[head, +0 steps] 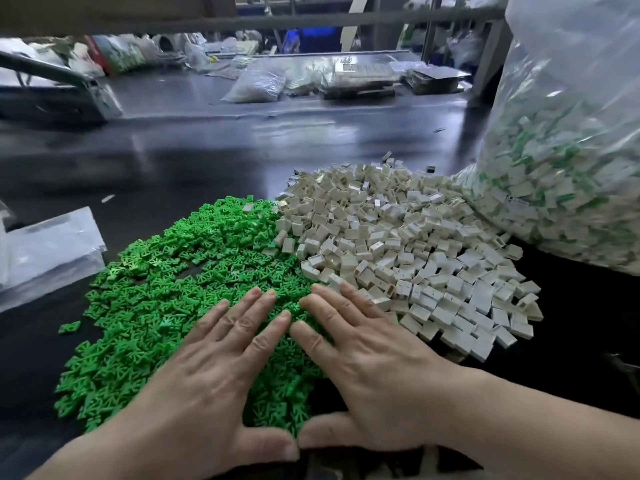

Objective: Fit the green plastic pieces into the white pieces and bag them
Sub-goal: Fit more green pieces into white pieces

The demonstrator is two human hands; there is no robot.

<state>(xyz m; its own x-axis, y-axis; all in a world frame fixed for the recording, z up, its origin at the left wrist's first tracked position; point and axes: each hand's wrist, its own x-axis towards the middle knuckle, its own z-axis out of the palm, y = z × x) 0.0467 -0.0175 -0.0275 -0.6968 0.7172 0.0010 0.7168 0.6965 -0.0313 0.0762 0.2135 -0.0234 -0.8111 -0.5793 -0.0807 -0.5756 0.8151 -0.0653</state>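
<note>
Two bare hands, left hand [207,368] and right hand [367,358], press flat, fingers [256,306] spread and gripping nothing, on the heap of small green plastic pieces [166,285]; boxy white plastic pieces [398,247] lie just beyond the right fingertips. A careless sweep could mix both heaps or push pieces off the dark bench [173,157].

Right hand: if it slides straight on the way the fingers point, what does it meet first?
Probably the white pieces: the right hand lies flat on the green pieces, fingertips at the edge of the white pile. Depth unclear.
</note>
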